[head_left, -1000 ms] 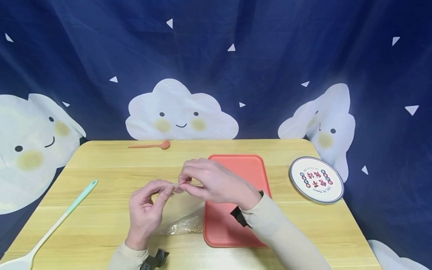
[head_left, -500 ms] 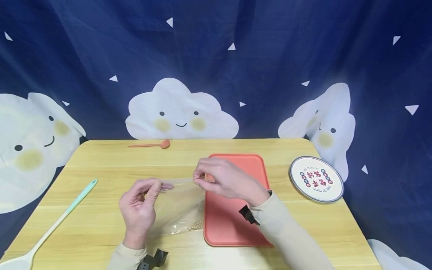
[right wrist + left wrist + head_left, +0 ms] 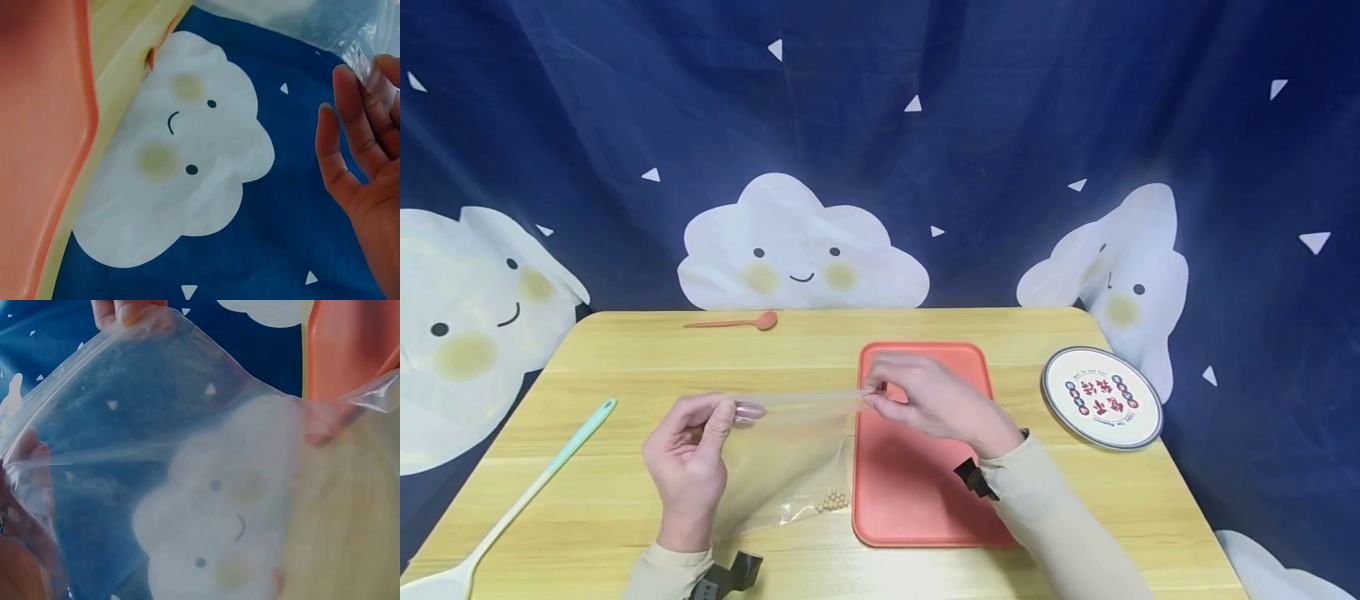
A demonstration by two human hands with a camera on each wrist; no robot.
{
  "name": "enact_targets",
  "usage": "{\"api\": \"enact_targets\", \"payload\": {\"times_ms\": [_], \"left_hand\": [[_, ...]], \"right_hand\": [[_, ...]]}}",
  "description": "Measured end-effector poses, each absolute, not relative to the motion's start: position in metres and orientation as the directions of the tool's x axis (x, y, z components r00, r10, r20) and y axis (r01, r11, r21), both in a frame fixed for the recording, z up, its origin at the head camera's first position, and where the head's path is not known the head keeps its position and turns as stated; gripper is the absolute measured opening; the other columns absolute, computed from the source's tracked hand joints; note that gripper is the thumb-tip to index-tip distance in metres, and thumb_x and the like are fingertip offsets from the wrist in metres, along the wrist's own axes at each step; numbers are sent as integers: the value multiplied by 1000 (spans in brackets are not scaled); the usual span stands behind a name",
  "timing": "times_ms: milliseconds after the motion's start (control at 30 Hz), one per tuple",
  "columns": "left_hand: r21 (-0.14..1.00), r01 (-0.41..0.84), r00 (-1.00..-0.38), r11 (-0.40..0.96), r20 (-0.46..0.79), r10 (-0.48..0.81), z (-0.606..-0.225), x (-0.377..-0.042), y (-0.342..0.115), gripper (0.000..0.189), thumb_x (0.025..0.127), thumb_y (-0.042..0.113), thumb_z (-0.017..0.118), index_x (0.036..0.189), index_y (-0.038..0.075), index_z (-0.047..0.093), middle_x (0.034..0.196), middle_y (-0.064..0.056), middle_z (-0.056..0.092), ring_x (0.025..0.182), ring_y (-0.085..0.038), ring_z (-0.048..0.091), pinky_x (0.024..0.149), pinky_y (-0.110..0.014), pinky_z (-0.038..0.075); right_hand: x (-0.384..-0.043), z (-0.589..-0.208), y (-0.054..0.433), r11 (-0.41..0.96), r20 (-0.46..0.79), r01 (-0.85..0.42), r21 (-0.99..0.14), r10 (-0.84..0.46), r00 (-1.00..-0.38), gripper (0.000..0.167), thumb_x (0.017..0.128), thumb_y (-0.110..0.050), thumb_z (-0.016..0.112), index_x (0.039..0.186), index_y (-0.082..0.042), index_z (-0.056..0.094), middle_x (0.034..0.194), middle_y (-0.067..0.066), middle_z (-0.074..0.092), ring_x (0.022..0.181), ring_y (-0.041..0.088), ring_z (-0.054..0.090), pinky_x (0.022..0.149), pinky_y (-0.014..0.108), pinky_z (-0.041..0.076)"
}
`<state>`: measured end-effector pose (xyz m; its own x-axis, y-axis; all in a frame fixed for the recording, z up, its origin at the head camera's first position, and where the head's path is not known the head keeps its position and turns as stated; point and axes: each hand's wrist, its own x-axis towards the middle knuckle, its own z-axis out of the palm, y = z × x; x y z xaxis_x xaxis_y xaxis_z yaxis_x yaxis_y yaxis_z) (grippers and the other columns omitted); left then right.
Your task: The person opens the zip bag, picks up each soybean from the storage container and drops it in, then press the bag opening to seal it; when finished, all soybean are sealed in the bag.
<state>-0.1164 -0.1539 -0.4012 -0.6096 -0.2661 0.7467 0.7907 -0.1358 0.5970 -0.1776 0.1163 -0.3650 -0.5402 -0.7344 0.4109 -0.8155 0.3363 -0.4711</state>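
A clear zip bag (image 3: 790,450) is stretched between both hands, its top edge nearly level. Small round beige beads or beans (image 3: 832,501) lie gathered in its lower right corner. My left hand (image 3: 688,467) pinches the top left corner between thumb and fingers, some fingertips showing through the plastic. At the other end of the edge, my right hand (image 3: 936,404) pinches the top right corner above the red tray (image 3: 925,500). In the left wrist view the see-through bag (image 3: 156,425) fills most of the picture. The right wrist view has the right hand (image 3: 375,150) gripping the bag's edge.
A white plate with red writing (image 3: 1102,398) stands at the right of the wooden table (image 3: 625,500). An orange spoon (image 3: 733,322) lies near the back edge. On the left is a long spoon with a mint handle (image 3: 542,492). A blue curtain (image 3: 985,150) hangs behind.
Both hands were close together at the bag's top edge. They have slid apart, left hand leftwards and right hand rightwards over the tray, and the bag is now spread wide.
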Motion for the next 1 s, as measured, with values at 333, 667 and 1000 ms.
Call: {"api": "enact_targets", "payload": {"times_ms": [333,667,1000], "left_hand": [[609,773,-632,-178,715,-298,-402,-118,-159,6,88,-25,50,86,-24,56,77,-24,70,69,-23,72,60,-26,59],[593,743,-669,-310,677,-309,-400,-117,-159,8,88,-26,45,86,-27,53,78,-29,68,68,-29,72,50,-29,57],[620,724,-688,-303,682,-247,-396,-118,-179,13,91,-24,40,88,-29,53,71,-26,67,54,-24,68,44,-26,54]], "right_hand": [[-178,-363,126,384,354,-784,-488,-734,-579,8,92,-10,67,91,-17,64,84,-13,58,77,3,54,70,21,49],[-179,-367,129,335,362,-745,-577,-713,-600,4,98,-17,63,96,-13,64,88,-12,61,83,3,57,75,24,51],[-174,-365,120,156,354,-594,-789,-674,-648,7,100,-13,57,93,-14,58,96,-4,68,90,11,66,80,29,54]]}}
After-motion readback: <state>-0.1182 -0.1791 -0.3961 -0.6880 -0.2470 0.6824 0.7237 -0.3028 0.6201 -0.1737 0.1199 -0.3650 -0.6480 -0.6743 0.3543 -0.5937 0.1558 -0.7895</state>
